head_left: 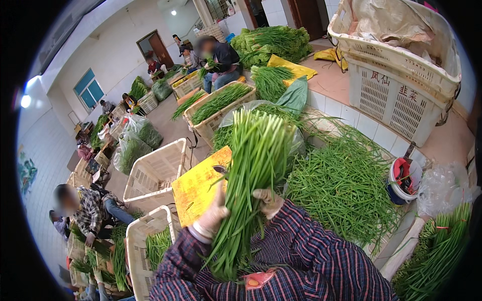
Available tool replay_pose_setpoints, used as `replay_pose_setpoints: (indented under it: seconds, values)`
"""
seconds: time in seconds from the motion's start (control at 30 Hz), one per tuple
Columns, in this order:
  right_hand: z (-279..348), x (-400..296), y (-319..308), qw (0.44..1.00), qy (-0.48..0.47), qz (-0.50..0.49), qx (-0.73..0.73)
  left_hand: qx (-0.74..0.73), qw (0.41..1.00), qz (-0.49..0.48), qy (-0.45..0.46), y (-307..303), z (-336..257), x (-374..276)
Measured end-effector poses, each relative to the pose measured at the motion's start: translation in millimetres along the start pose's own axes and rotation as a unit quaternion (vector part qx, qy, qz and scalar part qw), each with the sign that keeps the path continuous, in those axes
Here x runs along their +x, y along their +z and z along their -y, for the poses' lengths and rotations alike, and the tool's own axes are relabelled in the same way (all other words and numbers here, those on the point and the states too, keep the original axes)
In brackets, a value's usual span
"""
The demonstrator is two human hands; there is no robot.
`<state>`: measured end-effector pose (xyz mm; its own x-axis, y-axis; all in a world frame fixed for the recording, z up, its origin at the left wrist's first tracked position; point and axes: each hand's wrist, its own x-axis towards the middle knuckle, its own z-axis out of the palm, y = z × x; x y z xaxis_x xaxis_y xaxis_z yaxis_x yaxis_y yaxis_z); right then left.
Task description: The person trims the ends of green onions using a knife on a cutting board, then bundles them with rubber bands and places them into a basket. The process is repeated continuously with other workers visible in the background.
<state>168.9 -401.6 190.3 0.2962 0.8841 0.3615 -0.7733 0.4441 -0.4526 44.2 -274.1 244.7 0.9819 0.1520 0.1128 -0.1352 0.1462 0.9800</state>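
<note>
A large bundle of green garlic chives [250,161] stands upright between my hands, its pale stem ends up and its leaves hanging over my lap. My left hand [212,212], in a pale glove, presses on the bundle's left side. On its right side my right hand [269,201], gloved too, holds the leaves; the fingers are partly hidden behind them. Behind the bundle lies a stained yellow board [201,188], with a dark blade [219,169] at its right edge, partly covered by the leaves.
Loose chive leaves [342,188] are heaped at the right, beside a small bucket [404,180]. Plastic crates [154,171] stand at the left, and stacked crates [395,86] at the upper right. Tied chive bunches [448,244] lie lower right. Several people [222,62] sit among crates further off.
</note>
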Motion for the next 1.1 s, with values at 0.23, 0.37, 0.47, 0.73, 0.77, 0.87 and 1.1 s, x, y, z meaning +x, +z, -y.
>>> replay_pose_setpoints:
  seconds: [0.23, 0.37, 0.47, 0.73, 0.77, 0.87, 1.1]
  values:
    - [3.6, -48.8, -2.4, 0.984, 0.148, -0.010, -0.100, -0.078, 0.953, 0.033, -0.290, 35.9, 54.6, -55.0]
    - [6.8, -71.0, -13.8, 0.966, 0.156, -0.016, -0.207, -0.048, 0.974, 0.031, -0.218, 31.0, 57.5, -64.9]
    - [17.6, -82.8, -46.4, 0.909, 0.148, 0.001, -0.389, -0.088, 0.970, 0.049, -0.221, 28.1, 57.4, -67.0]
    - [51.5, -96.9, -33.0, 0.937, -0.138, -0.263, -0.184, 0.023, 0.967, 0.049, -0.247, 14.8, 57.3, -52.6]
    - [53.4, -107.8, -28.5, 0.930, -0.162, -0.282, -0.173, -0.021, 0.961, 0.021, -0.274, 13.7, 58.6, -54.6]
    - [34.6, -134.7, -48.3, 0.930, -0.205, -0.285, -0.111, 0.006, 0.962, 0.051, -0.267, 16.8, 67.5, -49.8]
    - [18.9, -176.7, -65.0, 0.900, -0.184, -0.383, -0.099, -0.050, 0.941, 0.030, -0.334, 14.8, 106.0, -54.7]
